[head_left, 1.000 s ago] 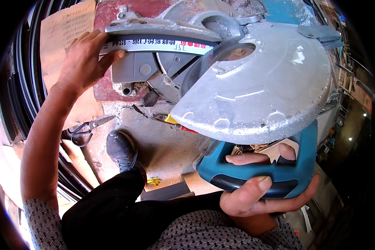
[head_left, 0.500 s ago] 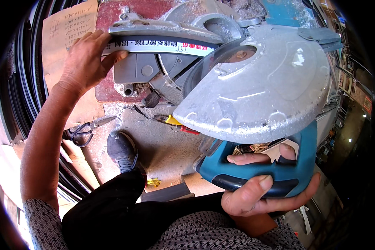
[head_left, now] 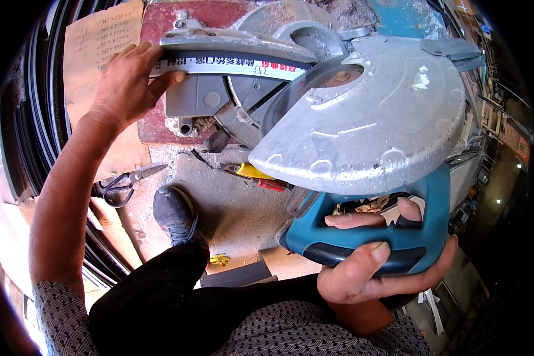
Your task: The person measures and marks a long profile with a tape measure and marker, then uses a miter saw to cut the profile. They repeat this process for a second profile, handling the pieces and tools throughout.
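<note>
Strip point(head_left: 228, 66) stayed pinched in my left hand point(head_left: 124, 86); my right hand point(head_left: 353, 276), curled round the handle point(head_left: 338, 238), seemingly brought the saw point(head_left: 374, 130) nearer.

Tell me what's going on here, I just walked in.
A person is at a miter saw. Their left hand holds the left end of a white-faced profile along the metal fence. Their right hand wraps the saw's teal handle. The blade is near the profile's right end; whether it's spinning, I can't tell.
</note>
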Action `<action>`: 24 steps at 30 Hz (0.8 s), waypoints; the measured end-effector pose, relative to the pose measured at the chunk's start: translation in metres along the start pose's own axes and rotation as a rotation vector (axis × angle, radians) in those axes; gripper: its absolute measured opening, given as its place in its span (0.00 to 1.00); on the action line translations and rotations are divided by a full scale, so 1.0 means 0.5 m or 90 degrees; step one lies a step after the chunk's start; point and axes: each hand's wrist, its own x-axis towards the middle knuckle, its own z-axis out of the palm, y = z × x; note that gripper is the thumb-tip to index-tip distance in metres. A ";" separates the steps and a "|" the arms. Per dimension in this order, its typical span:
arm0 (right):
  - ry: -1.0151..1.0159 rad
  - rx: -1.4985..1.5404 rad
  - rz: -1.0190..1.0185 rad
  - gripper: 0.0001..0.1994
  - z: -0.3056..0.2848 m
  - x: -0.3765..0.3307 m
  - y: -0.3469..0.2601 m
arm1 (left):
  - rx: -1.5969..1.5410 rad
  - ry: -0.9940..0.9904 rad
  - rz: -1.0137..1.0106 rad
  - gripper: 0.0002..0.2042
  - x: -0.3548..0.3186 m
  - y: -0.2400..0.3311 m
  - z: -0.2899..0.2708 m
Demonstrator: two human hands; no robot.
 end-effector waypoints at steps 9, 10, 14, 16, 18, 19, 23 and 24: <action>0.014 0.026 0.034 0.39 -0.004 0.016 -0.011 | -0.010 0.022 0.005 0.22 -0.004 0.000 0.003; 0.002 0.036 0.038 0.39 -0.010 0.018 -0.010 | -0.005 0.020 -0.001 0.22 -0.006 0.000 0.003; 0.010 0.036 0.116 0.38 -0.025 0.030 -0.026 | -0.002 0.024 0.007 0.22 0.000 0.004 0.003; 0.024 0.058 0.153 0.37 -0.030 0.051 -0.036 | -0.008 0.024 0.010 0.21 -0.001 0.001 0.003; 0.030 0.096 0.184 0.36 -0.046 0.075 -0.036 | -0.009 0.018 0.009 0.21 0.001 0.004 0.002; 0.012 0.131 0.200 0.35 -0.060 0.084 -0.034 | -0.008 0.013 -0.002 0.21 0.001 0.004 0.002; -0.033 0.214 0.201 0.30 -0.127 0.154 0.005 | -0.009 0.001 -0.028 0.21 0.000 0.006 -0.002; -0.033 0.211 0.198 0.29 -0.144 0.176 0.022 | -0.012 -0.003 -0.029 0.20 0.002 0.010 0.001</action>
